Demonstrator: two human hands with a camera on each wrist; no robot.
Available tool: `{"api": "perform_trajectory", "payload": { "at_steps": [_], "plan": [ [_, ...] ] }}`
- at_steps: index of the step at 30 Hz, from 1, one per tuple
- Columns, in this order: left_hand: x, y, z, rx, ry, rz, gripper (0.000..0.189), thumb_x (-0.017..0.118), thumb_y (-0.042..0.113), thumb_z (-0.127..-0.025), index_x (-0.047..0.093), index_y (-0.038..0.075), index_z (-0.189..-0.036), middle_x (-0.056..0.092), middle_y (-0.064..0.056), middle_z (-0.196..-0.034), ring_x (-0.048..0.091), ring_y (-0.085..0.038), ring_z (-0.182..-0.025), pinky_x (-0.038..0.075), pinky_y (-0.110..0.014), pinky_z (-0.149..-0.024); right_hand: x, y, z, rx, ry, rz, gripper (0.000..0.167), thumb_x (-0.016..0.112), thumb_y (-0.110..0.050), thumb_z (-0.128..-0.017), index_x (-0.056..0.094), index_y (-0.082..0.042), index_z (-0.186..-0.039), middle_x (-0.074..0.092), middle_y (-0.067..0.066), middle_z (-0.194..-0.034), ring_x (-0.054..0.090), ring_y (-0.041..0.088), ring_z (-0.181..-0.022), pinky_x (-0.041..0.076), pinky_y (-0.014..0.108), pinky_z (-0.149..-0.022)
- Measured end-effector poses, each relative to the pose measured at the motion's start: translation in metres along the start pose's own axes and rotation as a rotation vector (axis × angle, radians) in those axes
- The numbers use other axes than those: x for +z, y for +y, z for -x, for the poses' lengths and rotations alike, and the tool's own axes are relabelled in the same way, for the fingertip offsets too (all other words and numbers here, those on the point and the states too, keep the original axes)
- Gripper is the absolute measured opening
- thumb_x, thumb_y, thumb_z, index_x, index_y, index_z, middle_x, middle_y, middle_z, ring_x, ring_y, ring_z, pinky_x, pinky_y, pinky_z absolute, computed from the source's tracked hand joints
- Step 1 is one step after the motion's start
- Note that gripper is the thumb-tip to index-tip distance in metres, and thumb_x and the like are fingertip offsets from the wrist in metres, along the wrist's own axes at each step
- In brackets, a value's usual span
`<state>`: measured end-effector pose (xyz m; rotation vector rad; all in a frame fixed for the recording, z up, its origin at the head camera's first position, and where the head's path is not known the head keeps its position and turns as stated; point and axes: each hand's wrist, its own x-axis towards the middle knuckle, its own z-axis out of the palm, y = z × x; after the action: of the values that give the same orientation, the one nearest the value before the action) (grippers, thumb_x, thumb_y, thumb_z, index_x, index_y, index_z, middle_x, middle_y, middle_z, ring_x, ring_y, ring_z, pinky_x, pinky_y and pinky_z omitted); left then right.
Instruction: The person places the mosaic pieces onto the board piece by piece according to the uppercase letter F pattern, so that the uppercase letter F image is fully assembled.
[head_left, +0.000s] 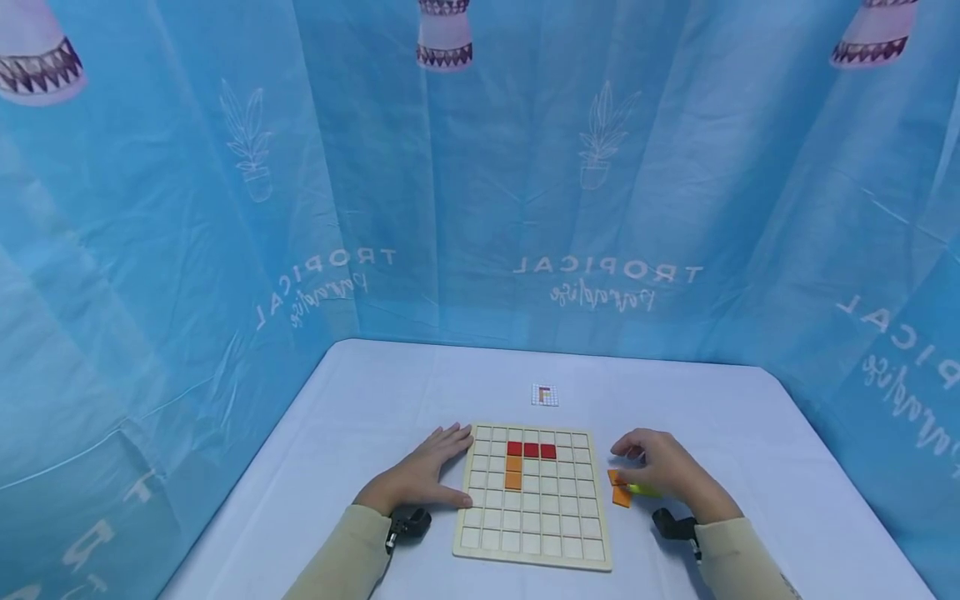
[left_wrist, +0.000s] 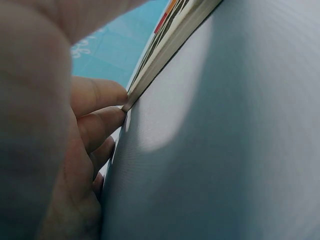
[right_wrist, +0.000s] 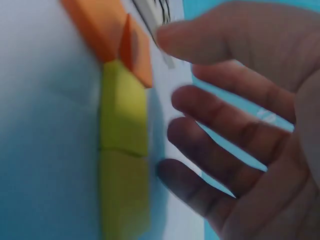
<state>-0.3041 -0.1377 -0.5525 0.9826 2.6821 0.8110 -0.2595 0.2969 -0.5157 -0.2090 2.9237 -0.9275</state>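
Note:
A cream grid board [head_left: 532,525] lies on the table with a row of red tiles [head_left: 531,450] and orange tiles [head_left: 513,472] below the row's left end. My left hand [head_left: 420,471] rests at the board's left edge, fingers spread and fairly straight; fingertips [left_wrist: 120,95] touch its side in the left wrist view. My right hand [head_left: 663,467] hovers over loose tiles right of the board, its fingers loosely bent and nothing between them. Under it lie orange tiles [right_wrist: 100,25] and yellow tiles [right_wrist: 125,190], partly hidden by the hand in the head view.
A small pattern card [head_left: 544,395] with a coloured figure on a grid lies behind the board. The white table [head_left: 405,383] is enclosed by blue printed curtains [head_left: 480,208] at the back and sides. Dark wrist cameras [head_left: 411,523] are strapped to both wrists.

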Motion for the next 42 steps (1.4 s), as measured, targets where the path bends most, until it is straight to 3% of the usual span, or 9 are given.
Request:
{"api": "perform_trajectory", "payload": {
  "at_steps": [8, 16, 26, 32, 42],
  "plan": [
    [0.001, 0.001, -0.001, -0.008, -0.008, 0.005, 0.116, 0.081, 0.073, -0.076, 0.040, 0.008, -0.163, 0.026, 0.000, -0.172, 0.011, -0.023, -0.159, 0.010, -0.049, -0.127, 0.007, 0.011, 0.003, -0.074, -0.027, -0.011, 0.032, 0.091, 0.001, -0.076, 0.077, -0.021, -0.096, 0.068, -0.011, -0.097, 0.061, 0.015, -0.090, 0.057, 0.045, -0.088],
    [-0.001, 0.002, 0.001, 0.001, -0.004, 0.018, 0.114, 0.082, 0.070, -0.077, 0.041, 0.008, -0.163, 0.027, -0.002, -0.172, 0.011, -0.025, -0.159, 0.010, -0.050, -0.127, 0.010, 0.004, 0.004, -0.063, -0.013, -0.004, 0.029, 0.089, 0.000, -0.077, 0.079, -0.021, -0.095, 0.069, -0.012, -0.096, 0.062, 0.014, -0.092, 0.057, 0.046, -0.092],
    [-0.001, 0.001, 0.001, 0.008, -0.005, 0.017, 0.113, 0.083, 0.068, -0.077, 0.041, 0.008, -0.163, 0.027, -0.002, -0.172, 0.012, -0.025, -0.159, 0.010, -0.050, -0.127, 0.013, -0.001, 0.000, -0.020, 0.034, -0.024, 0.024, 0.090, -0.006, -0.076, 0.080, -0.015, -0.096, 0.067, -0.007, -0.089, 0.058, 0.016, -0.079, 0.054, 0.034, -0.071],
    [-0.002, 0.001, 0.002, 0.011, -0.007, 0.014, 0.113, 0.082, 0.068, -0.078, 0.040, 0.008, -0.163, 0.026, -0.002, -0.172, 0.012, -0.026, -0.159, 0.010, -0.050, -0.127, 0.015, -0.007, -0.005, -0.016, 0.078, -0.034, 0.021, 0.086, -0.005, -0.080, 0.081, -0.016, -0.097, 0.068, -0.007, -0.091, 0.059, 0.017, -0.080, 0.056, 0.034, -0.073],
    [-0.002, 0.001, 0.001, 0.017, -0.004, 0.013, 0.114, 0.082, 0.069, -0.078, 0.039, 0.007, -0.163, 0.026, -0.003, -0.172, 0.011, -0.025, -0.159, 0.008, -0.050, -0.128, 0.023, -0.029, -0.014, -0.176, 0.108, -0.030, 0.017, 0.087, -0.008, -0.082, 0.081, -0.018, -0.095, 0.068, -0.012, -0.092, 0.060, 0.012, -0.080, 0.058, 0.032, -0.074]
  ]
}}
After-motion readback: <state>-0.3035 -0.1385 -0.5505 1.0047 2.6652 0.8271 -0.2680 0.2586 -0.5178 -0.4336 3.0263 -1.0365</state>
